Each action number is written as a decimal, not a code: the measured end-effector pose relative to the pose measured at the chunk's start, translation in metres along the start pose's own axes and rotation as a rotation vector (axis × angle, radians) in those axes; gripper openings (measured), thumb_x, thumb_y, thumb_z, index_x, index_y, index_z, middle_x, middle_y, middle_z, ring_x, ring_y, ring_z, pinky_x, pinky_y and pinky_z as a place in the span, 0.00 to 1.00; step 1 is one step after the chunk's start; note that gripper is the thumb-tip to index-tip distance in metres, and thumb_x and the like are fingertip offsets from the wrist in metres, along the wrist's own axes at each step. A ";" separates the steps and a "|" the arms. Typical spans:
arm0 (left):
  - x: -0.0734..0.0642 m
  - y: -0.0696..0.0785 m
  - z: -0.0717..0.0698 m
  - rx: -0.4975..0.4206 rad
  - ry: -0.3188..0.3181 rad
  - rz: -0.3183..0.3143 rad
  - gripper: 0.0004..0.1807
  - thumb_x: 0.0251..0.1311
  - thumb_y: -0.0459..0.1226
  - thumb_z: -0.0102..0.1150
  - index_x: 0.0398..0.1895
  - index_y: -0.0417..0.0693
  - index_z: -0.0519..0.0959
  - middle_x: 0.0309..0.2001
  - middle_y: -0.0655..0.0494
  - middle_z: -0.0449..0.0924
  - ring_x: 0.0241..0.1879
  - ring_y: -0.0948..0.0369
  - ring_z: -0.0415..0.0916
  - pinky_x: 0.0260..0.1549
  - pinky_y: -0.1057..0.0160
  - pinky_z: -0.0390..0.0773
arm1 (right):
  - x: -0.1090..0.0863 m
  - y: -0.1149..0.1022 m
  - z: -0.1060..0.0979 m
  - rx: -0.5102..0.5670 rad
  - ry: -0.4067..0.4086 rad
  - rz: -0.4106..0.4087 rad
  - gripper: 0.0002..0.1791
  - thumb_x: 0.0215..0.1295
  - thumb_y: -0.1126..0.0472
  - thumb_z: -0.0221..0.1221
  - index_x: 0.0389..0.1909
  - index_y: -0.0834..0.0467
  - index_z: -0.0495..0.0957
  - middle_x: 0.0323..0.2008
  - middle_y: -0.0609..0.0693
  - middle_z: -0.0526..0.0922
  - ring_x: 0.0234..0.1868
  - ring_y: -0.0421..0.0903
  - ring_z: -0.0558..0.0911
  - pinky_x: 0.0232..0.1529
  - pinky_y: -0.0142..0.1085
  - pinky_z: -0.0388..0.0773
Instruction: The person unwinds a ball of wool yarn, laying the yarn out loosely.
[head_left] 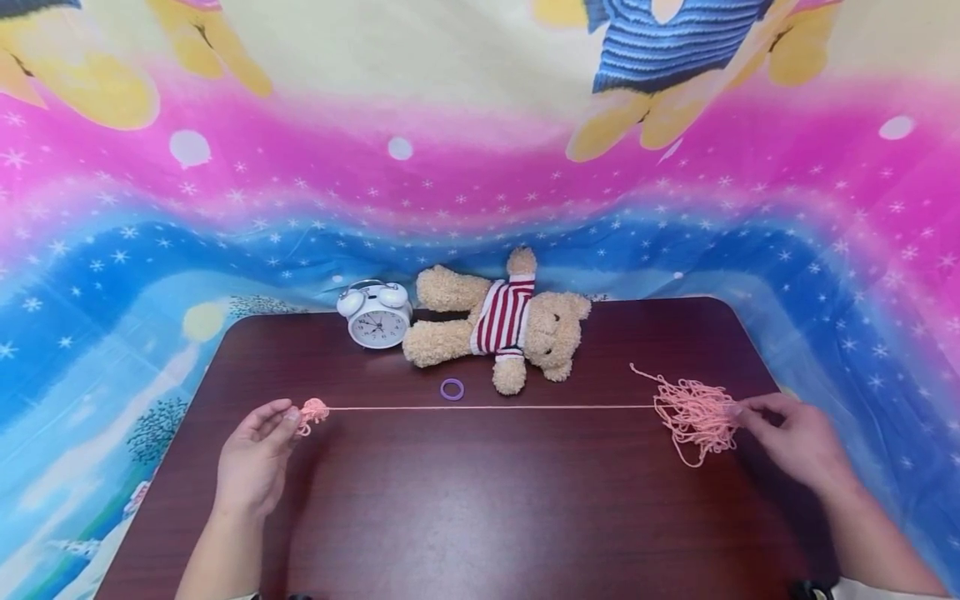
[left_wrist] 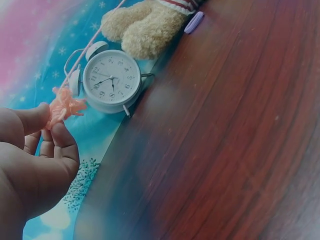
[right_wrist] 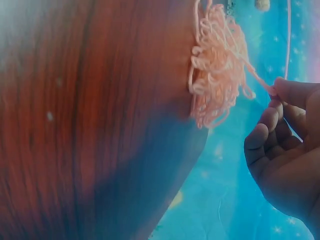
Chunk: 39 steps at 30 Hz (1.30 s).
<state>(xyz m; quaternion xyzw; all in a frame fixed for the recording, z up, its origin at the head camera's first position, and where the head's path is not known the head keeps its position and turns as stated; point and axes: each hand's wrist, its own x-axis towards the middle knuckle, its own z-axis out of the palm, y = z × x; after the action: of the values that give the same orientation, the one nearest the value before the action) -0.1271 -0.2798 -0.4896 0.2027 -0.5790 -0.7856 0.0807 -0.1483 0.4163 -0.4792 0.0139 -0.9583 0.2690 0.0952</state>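
Observation:
Between thumb and fingers, my left hand pinches a small bundle of peach-pink yarn. A single taut strand runs from it across to the right side. There my right hand pinches yarn between thumb and forefinger, beside a loose, tangled heap of the same yarn. In the right wrist view the pinched strands lead from the fingertips to the heap. The left wrist view shows the small bundle at the left fingertips, the strand rising from it.
At the back of the dark wood table stands a white alarm clock. Beside it a teddy bear in a red-striped shirt lies on its back. A purple ring lies in front of the bear. A patterned cloth hangs behind.

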 end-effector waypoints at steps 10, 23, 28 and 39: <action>0.005 0.009 -0.023 -0.140 0.053 0.016 0.09 0.67 0.27 0.65 0.46 0.46 0.81 0.40 0.59 0.81 0.38 0.66 0.80 0.39 0.69 0.83 | 0.005 0.020 -0.013 -0.052 -0.009 0.069 0.16 0.71 0.50 0.65 0.44 0.60 0.88 0.49 0.69 0.85 0.49 0.65 0.82 0.36 0.32 0.68; 0.008 0.025 -0.053 -0.327 0.338 -0.003 0.14 0.65 0.29 0.68 0.50 0.46 0.77 0.44 0.56 0.77 0.39 0.63 0.79 0.36 0.69 0.85 | 0.007 0.038 -0.019 -0.090 -0.065 0.200 0.26 0.73 0.44 0.60 0.53 0.63 0.85 0.54 0.75 0.81 0.53 0.77 0.77 0.40 0.52 0.74; 0.008 0.020 -0.045 -0.353 0.298 0.007 0.13 0.66 0.27 0.66 0.49 0.44 0.77 0.43 0.55 0.77 0.38 0.63 0.79 0.37 0.69 0.84 | 0.009 0.041 -0.013 -0.089 -0.082 0.181 0.22 0.74 0.46 0.60 0.50 0.62 0.86 0.48 0.72 0.84 0.49 0.74 0.80 0.36 0.44 0.72; 0.003 0.010 -0.023 -0.332 0.121 0.047 0.08 0.69 0.24 0.60 0.47 0.40 0.76 0.40 0.55 0.78 0.39 0.63 0.79 0.38 0.68 0.84 | 0.012 0.045 -0.001 -0.097 -0.199 0.121 0.19 0.75 0.52 0.60 0.53 0.64 0.85 0.49 0.73 0.83 0.42 0.67 0.82 0.35 0.46 0.75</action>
<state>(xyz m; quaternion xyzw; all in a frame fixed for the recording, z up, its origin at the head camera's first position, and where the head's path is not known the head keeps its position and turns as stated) -0.1217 -0.3046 -0.4869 0.2200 -0.4398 -0.8547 0.1664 -0.1633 0.4556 -0.4988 -0.0220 -0.9740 0.2250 -0.0165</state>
